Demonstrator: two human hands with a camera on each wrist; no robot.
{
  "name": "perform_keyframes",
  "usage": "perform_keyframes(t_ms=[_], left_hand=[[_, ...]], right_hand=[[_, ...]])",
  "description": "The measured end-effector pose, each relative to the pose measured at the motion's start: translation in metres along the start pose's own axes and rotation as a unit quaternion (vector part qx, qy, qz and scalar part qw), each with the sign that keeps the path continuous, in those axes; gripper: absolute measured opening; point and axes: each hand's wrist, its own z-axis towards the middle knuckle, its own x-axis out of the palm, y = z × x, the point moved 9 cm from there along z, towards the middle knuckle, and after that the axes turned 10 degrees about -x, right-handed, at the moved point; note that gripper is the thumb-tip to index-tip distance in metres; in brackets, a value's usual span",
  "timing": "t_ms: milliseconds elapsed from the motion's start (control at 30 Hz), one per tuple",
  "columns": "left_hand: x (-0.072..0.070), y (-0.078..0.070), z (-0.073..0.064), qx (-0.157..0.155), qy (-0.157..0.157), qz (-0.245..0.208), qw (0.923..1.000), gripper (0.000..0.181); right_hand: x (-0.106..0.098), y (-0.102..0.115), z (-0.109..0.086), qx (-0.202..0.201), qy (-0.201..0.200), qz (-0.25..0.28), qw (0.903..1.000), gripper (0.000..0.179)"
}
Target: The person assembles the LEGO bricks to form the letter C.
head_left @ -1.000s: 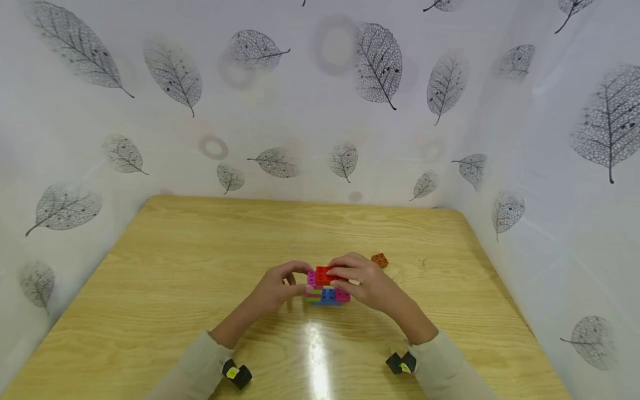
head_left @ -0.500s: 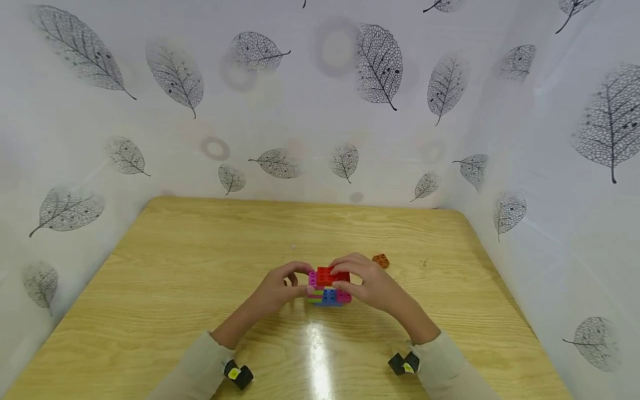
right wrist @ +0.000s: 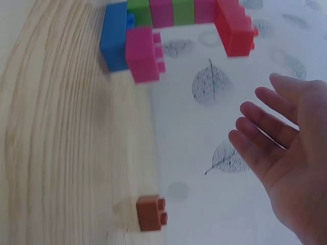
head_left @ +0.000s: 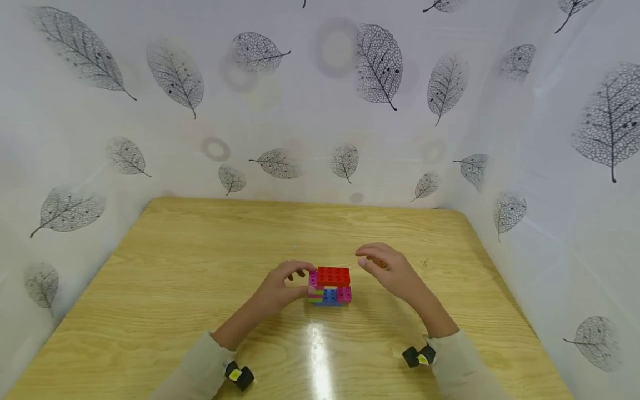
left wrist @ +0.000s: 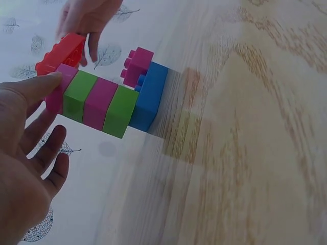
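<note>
A toy brick stack stands on the table: a blue base brick (left wrist: pixel 149 99), then alternating green (left wrist: pixel 119 111) and pink bricks (left wrist: pixel 100 102), with another pink brick (right wrist: pixel 142 53) on the base's right end. Across the top, a red brick (head_left: pixel 333 276) overhangs to the right. My left hand (head_left: pixel 279 286) pinches the top pink brick (left wrist: pixel 66 79) from the left side, thumb in front. Off to the right, my right hand (head_left: pixel 394 272) is in the air with fingers loosely extended, holding nothing. In the head view it partly covers a loose orange-brown brick (right wrist: pixel 148 213) on the table.
The wooden table (head_left: pixel 210 233) ends at leaf-patterned white sheeting (head_left: pixel 300 111) behind and at both sides. A black wrist camera (head_left: pixel 239 375) sits on the left sleeve and another black wrist camera (head_left: pixel 419 356) on the right.
My right hand has let go of the red brick and moved right, toward the orange-brown brick. The red brick stays on top of the stack. My left hand keeps its pinch.
</note>
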Motion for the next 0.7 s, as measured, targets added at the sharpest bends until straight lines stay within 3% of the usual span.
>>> perform_keyframes(t_ms=[433, 700], left_hand=[[-0.004, -0.023, -0.007, 0.084, -0.034, -0.001, 0.9959, 0.032], [-0.001, -0.024, -0.006, 0.088, -0.029, -0.007, 0.9957, 0.027]], right_hand=[[-0.018, -0.057, -0.024, 0.081, 0.003, -0.001, 0.9967, 0.033], [-0.015, -0.086, -0.03, 0.112, 0.051, -0.014, 0.9923, 0.042]])
